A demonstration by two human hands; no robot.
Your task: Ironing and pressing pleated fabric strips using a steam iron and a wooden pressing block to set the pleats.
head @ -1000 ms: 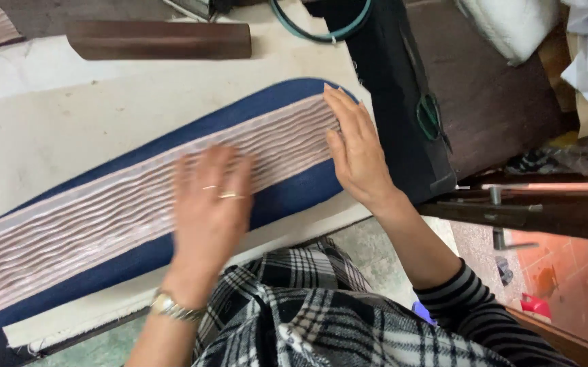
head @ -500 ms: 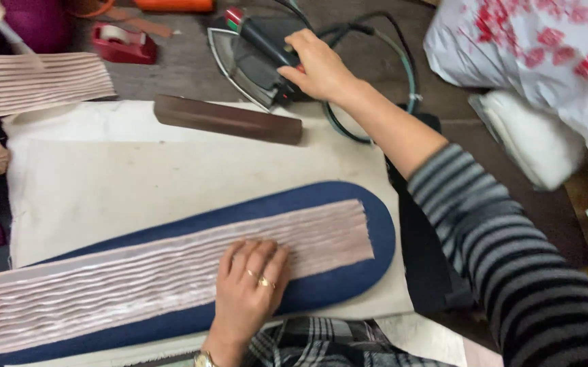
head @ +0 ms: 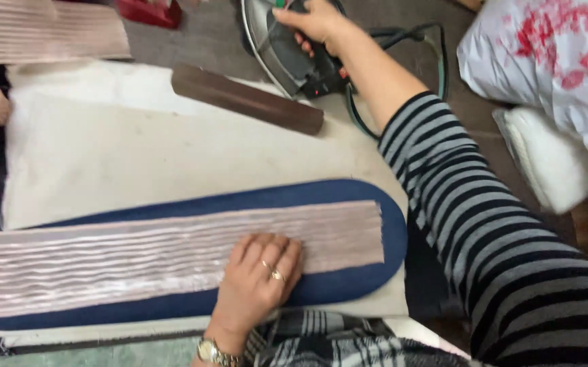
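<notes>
A: Head view first. What is the left hand (head: 258, 285) doing?

B: It lies flat, fingers spread, palm down on the pleated pink fabric strip (head: 171, 255), at about six o'clock in the picture. Nothing is gripped; it only presses. There are rings on two fingers and a wristwatch (head: 209, 351) at the lower edge.

A: And the strip itself?

B: It runs lengthwise from nine o'clock toward three, lying on the long navy pad (head: 348, 285) with a rounded end, which sits on a cream cloth (head: 137, 156).

A: The right hand (head: 317, 20)?

B: Up at twelve o'clock, arm stretched out in a striped sleeve (head: 484, 231), fingers wrapped around the handle of the dark iron (head: 287, 54) (the plate is tilted up on its side, facing left). A green cord (head: 402, 41) loops just right of it.

A: Anything else close by?

B: A brown bar (head: 246, 98) lies on the cloth at about eleven o'clock, just below the iron. Another pleated piece (head: 42, 30) shows at ten o'clock.
</notes>
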